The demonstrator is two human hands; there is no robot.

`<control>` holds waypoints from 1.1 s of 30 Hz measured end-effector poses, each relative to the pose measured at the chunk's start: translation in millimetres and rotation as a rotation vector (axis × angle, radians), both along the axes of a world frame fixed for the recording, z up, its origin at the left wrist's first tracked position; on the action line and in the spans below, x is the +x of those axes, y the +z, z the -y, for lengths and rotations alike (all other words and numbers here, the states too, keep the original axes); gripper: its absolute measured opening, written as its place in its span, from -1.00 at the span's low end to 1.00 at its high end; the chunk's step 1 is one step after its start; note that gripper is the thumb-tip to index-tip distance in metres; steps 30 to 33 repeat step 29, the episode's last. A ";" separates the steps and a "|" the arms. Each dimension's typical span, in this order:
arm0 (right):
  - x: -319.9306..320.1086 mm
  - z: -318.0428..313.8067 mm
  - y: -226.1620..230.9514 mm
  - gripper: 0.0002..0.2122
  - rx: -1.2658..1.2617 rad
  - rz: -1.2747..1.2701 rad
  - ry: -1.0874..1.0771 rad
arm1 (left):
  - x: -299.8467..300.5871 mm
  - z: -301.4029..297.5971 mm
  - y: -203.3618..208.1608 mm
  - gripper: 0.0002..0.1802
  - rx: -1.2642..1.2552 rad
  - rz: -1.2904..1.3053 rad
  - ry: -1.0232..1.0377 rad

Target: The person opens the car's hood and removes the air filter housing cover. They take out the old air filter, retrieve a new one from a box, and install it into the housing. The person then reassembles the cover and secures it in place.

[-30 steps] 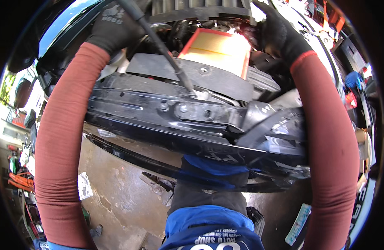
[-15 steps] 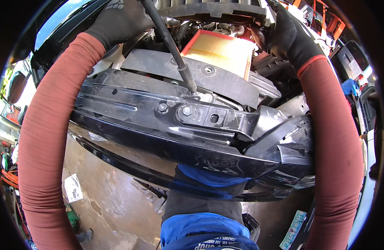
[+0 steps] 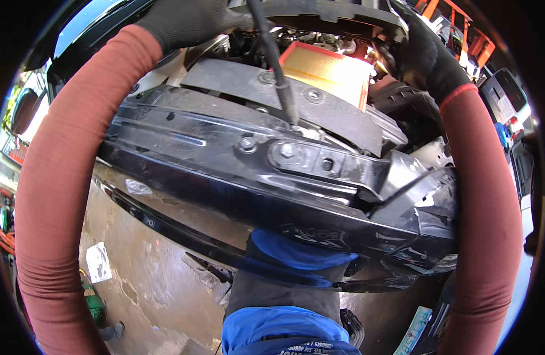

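Observation:
A black plastic cover is raised over the engine bay at the top edge, partly cut off. My left hand, in a dark knit glove, is closed at its left end, with the fingertips partly behind the black prop rod. My right hand, gloved alike, is closed around the cover's right end; its fingers are in shadow. Below the cover lies a yellow pleated air filter with an orange-red rim, apart from both hands.
The rod's foot stands by the black front crossmember. A grey-black panel lies behind it. The glossy black bumper is between me and the engine. A white sheet and a licence plate lie lower down.
The view has shifted, so the car parts appear farther right and lower. Both hands stay on the cover, and the left hand appears closer to the rod.

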State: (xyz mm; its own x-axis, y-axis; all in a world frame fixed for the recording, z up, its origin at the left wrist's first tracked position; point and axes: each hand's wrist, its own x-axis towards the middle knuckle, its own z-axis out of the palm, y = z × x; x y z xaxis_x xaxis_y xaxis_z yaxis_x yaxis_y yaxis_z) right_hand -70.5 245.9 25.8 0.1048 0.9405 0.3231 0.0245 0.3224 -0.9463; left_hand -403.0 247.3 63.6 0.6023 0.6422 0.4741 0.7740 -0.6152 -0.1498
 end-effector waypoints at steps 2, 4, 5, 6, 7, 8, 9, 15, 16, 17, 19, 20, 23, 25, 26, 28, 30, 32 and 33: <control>5.4 1.2 -3.9 -0.58 -0.006 0.013 0.011 | 1.8 1.6 0.9 -0.11 0.043 -0.064 0.156; 12.1 1.6 -1.5 -0.67 -0.094 0.070 0.184 | -1.9 4.1 1.1 -0.24 0.037 -0.037 0.115; 12.1 -3.5 -3.2 -0.66 -0.149 0.061 0.180 | -1.7 4.0 1.6 -0.30 0.036 -0.022 0.089; 13.2 -7.4 -2.9 -0.64 -0.204 0.053 0.170 | -1.0 3.6 2.5 -0.37 0.037 -0.006 0.058; 14.9 -9.9 -1.3 -0.63 -0.259 0.045 0.157 | -0.5 3.7 3.4 -0.42 0.038 0.009 0.024; 16.2 -11.2 0.8 -0.61 -0.313 0.034 0.141 | -0.2 4.7 3.0 -0.43 0.038 0.022 0.014; 16.3 -11.4 2.6 -0.59 -0.367 0.022 0.125 | 0.4 6.0 1.3 -0.43 0.038 0.034 0.004; 8.3 2.6 5.3 -0.54 -0.396 0.053 0.135 | 4.2 11.1 4.3 -0.44 0.071 -0.107 0.112; 8.6 4.1 4.5 -0.54 -0.392 0.065 0.137 | 6.3 10.7 3.5 -0.45 0.116 -0.142 0.116; 9.9 5.1 3.2 -0.53 -0.390 0.077 0.138 | 4.6 10.2 6.4 -0.37 0.058 -0.101 0.105; 10.2 2.3 -5.1 -0.51 -0.031 0.467 0.141 | 5.1 8.4 2.9 -0.27 0.082 -0.070 0.078; 8.7 -0.7 -11.5 -0.50 0.355 0.801 0.002 | 4.6 7.1 0.1 -0.21 0.094 -0.054 0.064; 10.1 -5.6 -9.7 -0.37 -0.379 0.152 0.145 | 3.6 4.5 -11.7 -0.41 0.119 0.018 0.088; 6.6 -5.0 -7.1 -0.20 -0.384 0.141 0.169 | 2.1 3.8 -13.5 -0.51 0.144 0.042 0.089; 6.5 -1.1 -4.3 -0.20 -0.395 0.081 0.134 | 3.2 3.1 -13.6 -0.50 0.141 0.011 0.122; 5.7 7.6 1.4 -0.18 -0.438 0.048 0.092 | 6.9 2.0 -11.9 -0.48 0.134 -0.055 0.191; 4.9 10.0 6.5 -0.18 -0.431 0.040 0.088 | 8.7 0.9 -9.1 -0.48 0.081 -0.106 0.304; 4.9 10.0 6.5 -0.18 -0.431 0.040 0.088 | 8.7 0.9 -9.1 -0.48 0.081 -0.106 0.304; 4.9 10.0 6.5 -0.18 -0.431 0.040 0.088 | 8.7 0.9 -9.1 -0.48 0.081 -0.106 0.304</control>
